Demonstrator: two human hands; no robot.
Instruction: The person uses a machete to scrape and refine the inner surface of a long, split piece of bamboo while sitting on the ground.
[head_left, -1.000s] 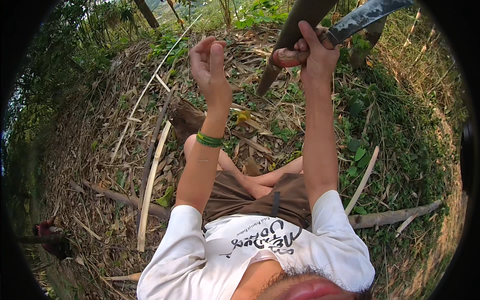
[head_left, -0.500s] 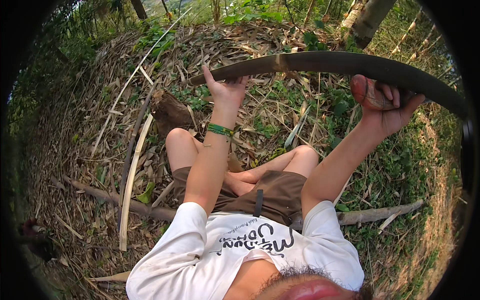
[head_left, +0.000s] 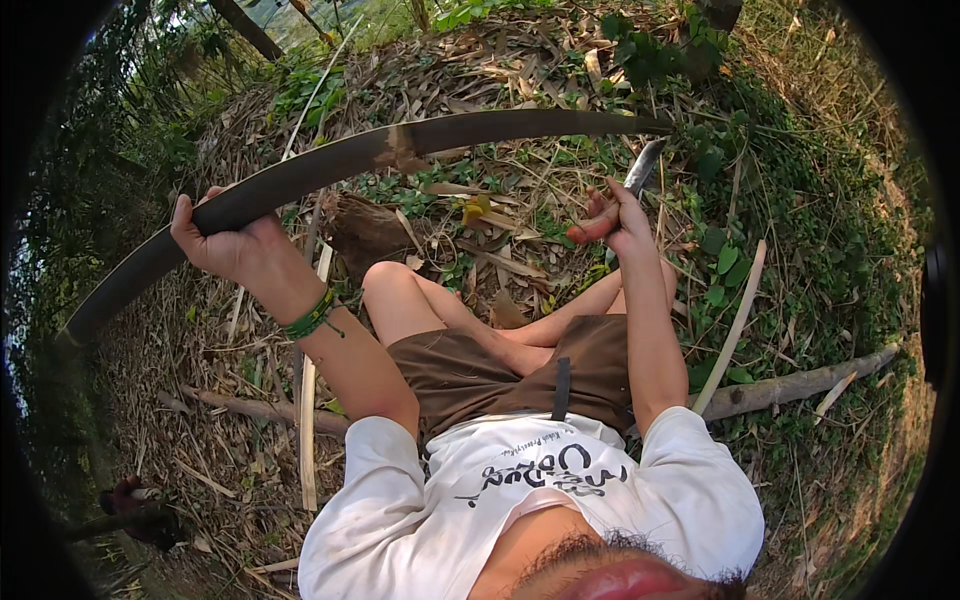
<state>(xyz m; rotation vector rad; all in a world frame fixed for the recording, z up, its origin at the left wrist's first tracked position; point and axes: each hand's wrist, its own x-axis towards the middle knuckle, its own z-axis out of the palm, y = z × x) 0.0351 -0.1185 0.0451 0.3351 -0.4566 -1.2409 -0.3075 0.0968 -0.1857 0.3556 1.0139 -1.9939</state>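
Observation:
A long, dark strip of split bamboo arcs across the space in front of me, with a brown node near its middle. My left hand is closed around the strip toward its left end, thumb and fingers on either side. In my right hand is a knife, its reddish handle inside my curled fingers. The bare metal blade points up and slightly right, just below the strip's right tip; whether they touch I cannot tell.
Around my crossed legs lie dry leaves and green plants. A cut stump stands ahead of my left knee. Pale split strips rest at my left, another pale strip at my right. A thick pole runs crosswise beside my hips.
The bamboo strip has shifted left. My left hand, formerly open beneath the strip's left part, now grips it. My right hand has come away from the strip and moved left, still holding the knife.

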